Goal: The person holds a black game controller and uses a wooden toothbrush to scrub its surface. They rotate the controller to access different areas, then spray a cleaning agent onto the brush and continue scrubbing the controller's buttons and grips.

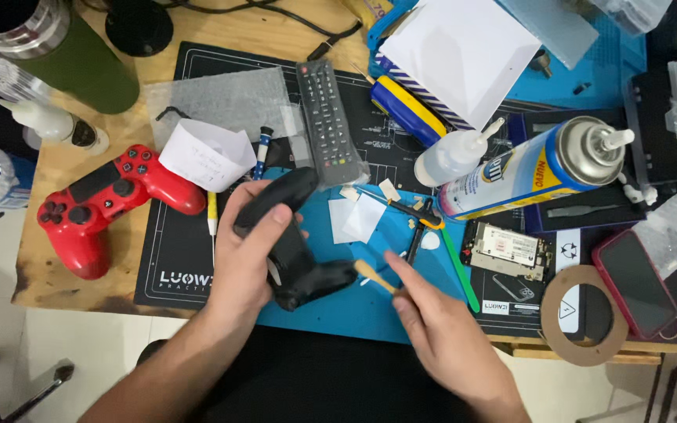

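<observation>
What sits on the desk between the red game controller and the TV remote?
In the head view, a folded white paper lies between the red controller and the remote, with a screwdriver beside it.

Red gamepad [111, 205] lying on worktop [48, 274] at left; TV remote [327, 125] resting on black mat [174, 266]; spray can [530, 168] lying beside glue bottle [452, 157]; red phone [636, 283] sitting at right.

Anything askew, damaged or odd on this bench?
Nothing looks spilled or broken. The spray can lies on its side rather than upright, and a bare circuit board sits loose beside it. The left hand holds a black game controller; the right hand holds a small wooden stick.
</observation>
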